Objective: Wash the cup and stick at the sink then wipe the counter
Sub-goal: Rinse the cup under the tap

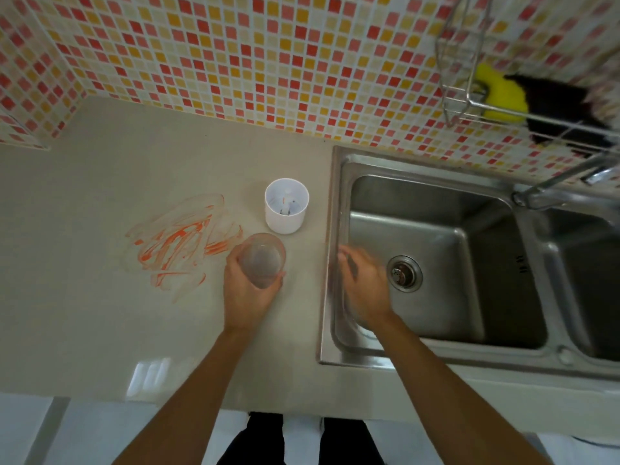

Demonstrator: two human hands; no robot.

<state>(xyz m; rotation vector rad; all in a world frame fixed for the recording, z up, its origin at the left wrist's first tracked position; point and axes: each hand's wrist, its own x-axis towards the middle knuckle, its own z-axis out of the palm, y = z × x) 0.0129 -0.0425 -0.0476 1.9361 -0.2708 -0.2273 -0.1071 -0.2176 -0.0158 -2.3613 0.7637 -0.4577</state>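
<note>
My left hand is wrapped around a clear glass cup that stands upright on the beige counter, just right of the orange smears. My right hand hovers over the left edge of the steel sink, blurred by motion. Its fingers are closed on a thin stick, which shows only as a dark sliver and a faint streak. A white plastic cup stands on the counter behind the glass, with a small post inside.
The sink drain lies right of my right hand. A faucet reaches in from the right. A wire rack on the tiled wall holds a yellow sponge and a dark cloth. A second basin is at far right.
</note>
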